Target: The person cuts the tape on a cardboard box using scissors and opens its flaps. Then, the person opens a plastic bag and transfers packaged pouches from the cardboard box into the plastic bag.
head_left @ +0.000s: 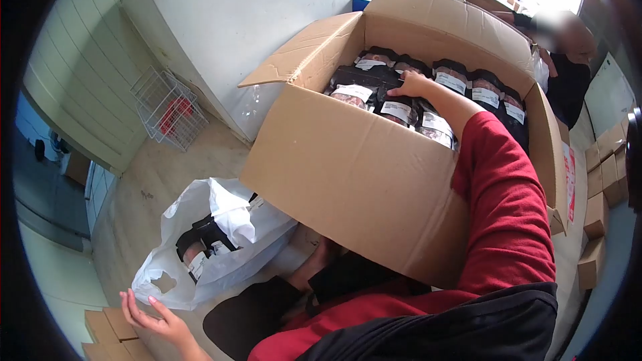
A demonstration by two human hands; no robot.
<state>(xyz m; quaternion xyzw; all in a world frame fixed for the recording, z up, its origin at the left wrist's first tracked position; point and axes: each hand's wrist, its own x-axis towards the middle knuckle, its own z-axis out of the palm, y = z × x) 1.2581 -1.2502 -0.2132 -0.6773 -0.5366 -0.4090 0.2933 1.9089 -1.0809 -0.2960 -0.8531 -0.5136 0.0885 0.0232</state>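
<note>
A large open cardboard box (354,174) stands in front of me, holding several black packs (451,80) with white labels. My right hand (411,85) is inside it, resting on the packs near the middle with its fingers spread. At the lower left, my left hand (155,319) is empty, palm up with fingers apart, just below the edge of a white plastic bag (257,247). Inside the bag, which lies open on the floor, are some black packs (198,254) with labels.
A white wire basket (170,110) with red items stands by the wall. Small cardboard boxes are at the lower left (107,327) and along the right (595,214). Another person (568,87) is behind the large box. A doorway (53,174) is at the far left.
</note>
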